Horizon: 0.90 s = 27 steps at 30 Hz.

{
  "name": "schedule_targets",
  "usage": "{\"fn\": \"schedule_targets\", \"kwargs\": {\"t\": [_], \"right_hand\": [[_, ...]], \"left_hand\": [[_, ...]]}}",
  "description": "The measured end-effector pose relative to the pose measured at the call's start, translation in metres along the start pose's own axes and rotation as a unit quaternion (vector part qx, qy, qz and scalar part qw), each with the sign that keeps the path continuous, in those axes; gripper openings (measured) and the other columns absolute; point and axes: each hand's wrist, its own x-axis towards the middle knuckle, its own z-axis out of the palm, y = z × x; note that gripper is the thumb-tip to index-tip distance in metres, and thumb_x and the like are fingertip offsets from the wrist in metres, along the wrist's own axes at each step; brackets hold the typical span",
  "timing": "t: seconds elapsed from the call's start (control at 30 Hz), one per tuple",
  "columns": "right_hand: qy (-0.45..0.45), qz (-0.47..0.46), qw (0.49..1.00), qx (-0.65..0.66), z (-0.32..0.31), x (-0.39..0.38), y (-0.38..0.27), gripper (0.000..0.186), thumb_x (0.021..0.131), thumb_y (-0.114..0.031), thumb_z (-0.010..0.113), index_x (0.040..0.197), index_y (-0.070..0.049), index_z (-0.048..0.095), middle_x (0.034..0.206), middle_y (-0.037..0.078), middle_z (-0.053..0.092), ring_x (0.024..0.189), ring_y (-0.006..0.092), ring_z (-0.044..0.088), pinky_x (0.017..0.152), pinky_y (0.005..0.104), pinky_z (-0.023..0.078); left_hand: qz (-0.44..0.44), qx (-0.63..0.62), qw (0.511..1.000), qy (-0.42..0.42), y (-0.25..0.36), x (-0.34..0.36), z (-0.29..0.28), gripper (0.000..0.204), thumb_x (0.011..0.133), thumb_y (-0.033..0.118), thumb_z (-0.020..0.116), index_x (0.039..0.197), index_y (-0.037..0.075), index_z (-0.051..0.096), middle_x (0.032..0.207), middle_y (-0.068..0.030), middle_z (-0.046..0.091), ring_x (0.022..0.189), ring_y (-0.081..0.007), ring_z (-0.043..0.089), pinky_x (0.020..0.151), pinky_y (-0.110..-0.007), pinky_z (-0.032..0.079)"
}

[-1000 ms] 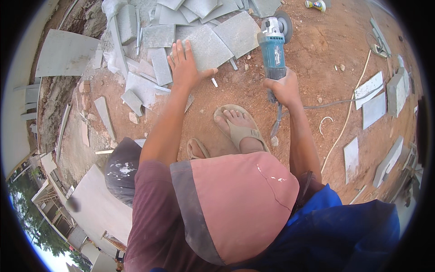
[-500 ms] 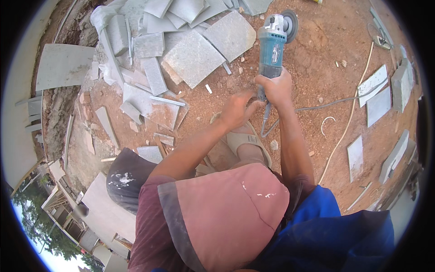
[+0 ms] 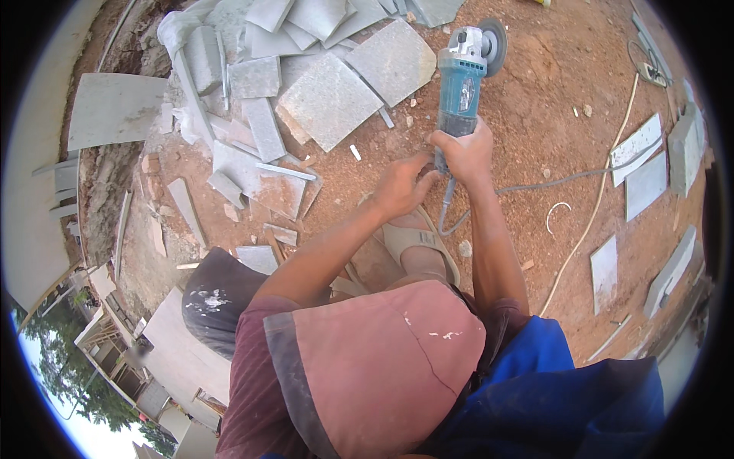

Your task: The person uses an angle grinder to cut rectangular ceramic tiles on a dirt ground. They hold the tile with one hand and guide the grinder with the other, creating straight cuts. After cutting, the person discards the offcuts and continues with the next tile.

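An angle grinder [image 3: 459,88] with a teal body, silver head and round disc [image 3: 494,47] points away from me over the reddish ground. My right hand [image 3: 468,153] is closed around its dark rear handle. Beside the tail end, my left hand [image 3: 401,183] has its thumb and forefinger apart. Its fingertips are at the handle's edge, and whether they touch it I cannot tell. A grey power cord [image 3: 535,184] leaves the tail, loops near my sandal [image 3: 413,241] and runs off to the right.
Grey stone slabs [image 3: 329,99] lie heaped at the far left, with offcuts [image 3: 187,210] scattered nearer. More slabs [image 3: 646,183] lie at the right, past a pale cable [image 3: 585,229] leading up to a socket block [image 3: 652,74]. A large pale sheet [image 3: 187,352] sits at lower left.
The view has shifted slightly, so the ground and slabs sit a little further right and lower. Both hands and the grinder keep nearly the same pose.
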Motion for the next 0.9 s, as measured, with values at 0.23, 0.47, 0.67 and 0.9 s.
{"fn": "schedule_targets", "kwargs": {"t": [0.23,0.47,0.67,0.9], "right_hand": [[0.061,0.029,0.995,-0.070,-0.006,0.003,0.016,0.048,0.069,-0.028,0.088,0.104,0.000,0.071,0.095,0.017,0.078,0.088,0.0300,0.076,0.086,0.0432,0.059],[0.125,0.043,0.972,-0.193,-0.027,0.004,0.027,0.057,0.072,-0.031,0.088,0.114,0.002,0.068,0.101,0.024,0.078,0.096,0.0415,0.077,0.090,0.0480,0.059],[0.129,0.063,0.950,-0.277,-0.036,0.009,0.044,0.061,0.075,-0.035,0.089,0.117,0.002,0.066,0.104,0.027,0.078,0.099,0.0461,0.076,0.091,0.0526,0.059],[0.097,0.056,0.922,-0.370,-0.041,0.000,0.053,0.071,0.078,-0.044,0.091,0.118,0.007,0.062,0.107,0.032,0.076,0.102,0.0490,0.075,0.092,0.0552,0.058]], "left_hand": [[0.072,0.280,0.955,0.071,-0.004,0.016,-0.067,0.070,0.085,0.048,0.088,0.135,0.004,0.065,0.131,-0.0215,0.069,0.126,-0.0427,0.064,0.105,-0.053,0.050],[-0.102,0.482,0.862,0.118,-0.013,0.038,-0.143,0.154,0.060,0.073,0.095,0.174,0.009,0.014,0.173,-0.0366,0.020,0.164,-0.0525,0.015,0.132,-0.065,0.017],[-0.164,0.492,0.854,0.045,-0.012,0.047,-0.155,0.159,0.058,0.070,0.098,0.177,0.016,0.005,0.173,-0.0379,0.019,0.165,-0.0524,0.015,0.133,-0.066,0.013],[-0.141,0.506,0.851,0.027,-0.015,0.053,-0.167,0.148,0.056,0.062,0.099,0.172,0.015,0.021,0.161,-0.0383,0.037,0.151,-0.0556,0.036,0.129,-0.064,0.023]]}}
